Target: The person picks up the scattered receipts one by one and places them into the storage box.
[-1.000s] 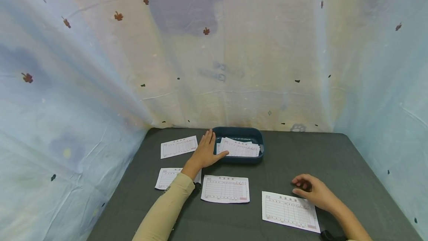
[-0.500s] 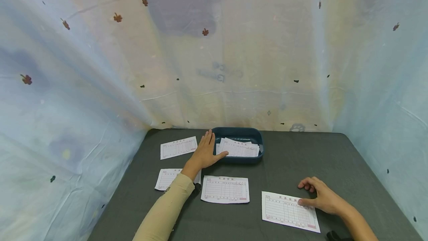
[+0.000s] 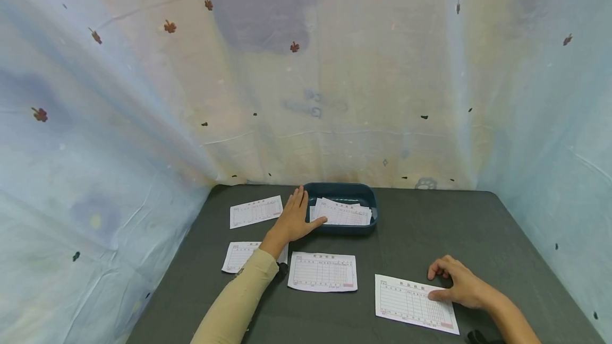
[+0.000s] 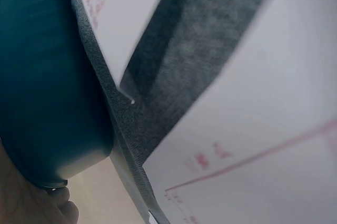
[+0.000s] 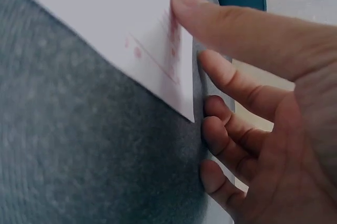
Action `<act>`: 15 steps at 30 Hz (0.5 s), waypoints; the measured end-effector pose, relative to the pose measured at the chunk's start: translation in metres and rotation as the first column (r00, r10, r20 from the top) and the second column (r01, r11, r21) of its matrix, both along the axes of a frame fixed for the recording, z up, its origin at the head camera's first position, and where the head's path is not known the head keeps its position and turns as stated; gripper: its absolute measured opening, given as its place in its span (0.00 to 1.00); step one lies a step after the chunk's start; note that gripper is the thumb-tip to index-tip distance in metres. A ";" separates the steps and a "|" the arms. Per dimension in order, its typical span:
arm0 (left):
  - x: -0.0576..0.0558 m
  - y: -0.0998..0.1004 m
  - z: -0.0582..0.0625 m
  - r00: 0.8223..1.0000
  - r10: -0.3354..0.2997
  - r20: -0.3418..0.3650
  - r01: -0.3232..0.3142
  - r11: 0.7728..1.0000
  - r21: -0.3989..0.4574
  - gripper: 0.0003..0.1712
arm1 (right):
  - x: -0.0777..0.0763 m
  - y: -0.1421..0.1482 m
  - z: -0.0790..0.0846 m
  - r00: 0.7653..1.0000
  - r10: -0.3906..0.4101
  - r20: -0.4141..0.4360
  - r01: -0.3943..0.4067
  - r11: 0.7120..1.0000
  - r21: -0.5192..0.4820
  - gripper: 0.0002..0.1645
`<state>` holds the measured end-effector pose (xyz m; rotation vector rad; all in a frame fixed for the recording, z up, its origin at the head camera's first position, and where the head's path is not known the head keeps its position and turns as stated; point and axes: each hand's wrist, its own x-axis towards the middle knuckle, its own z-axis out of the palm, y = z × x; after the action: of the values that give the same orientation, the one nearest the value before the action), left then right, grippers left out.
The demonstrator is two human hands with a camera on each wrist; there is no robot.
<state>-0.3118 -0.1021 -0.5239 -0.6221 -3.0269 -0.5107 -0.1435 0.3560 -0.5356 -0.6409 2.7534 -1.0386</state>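
Note:
My left hand (image 3: 292, 216) lies with straight fingers along the left end of a dark blue plastic bin (image 3: 338, 230), thumb over its front side. Inside the bin lie several white printed forms (image 3: 341, 212), overlapping. My right hand (image 3: 461, 283) is at the right end of another printed form (image 3: 413, 301) lying on the table. In the right wrist view, its thumb (image 5: 192, 8) touches that form near its edge, and the other fingers (image 5: 226, 134) are loosely bent beyond the edge, close over the dark cloth.
One printed form (image 3: 255, 211) lies left of the bin. Another form (image 3: 241, 255) is partly hidden beneath the left forearm, and a third form (image 3: 322, 272) lies in front of the bin. A patterned curtain (image 3: 344, 94) hangs behind the dark table (image 3: 416, 227).
My right hand has shifted slightly right and spread, its thumb coming onto the form's upper right end. The left hand stays at the bin, and the forms lie where they were.

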 end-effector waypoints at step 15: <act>-0.001 0.000 -0.002 1.000 -0.002 -0.003 0.002 1.000 -0.007 0.67 | 0.002 -0.003 -0.002 1.000 0.022 0.000 -0.022 1.000 -0.019 0.20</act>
<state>-0.3131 -0.1025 -0.5261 -0.6251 -3.0270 -0.4983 -0.1416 0.3531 -0.5373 -0.6711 2.7331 -1.0612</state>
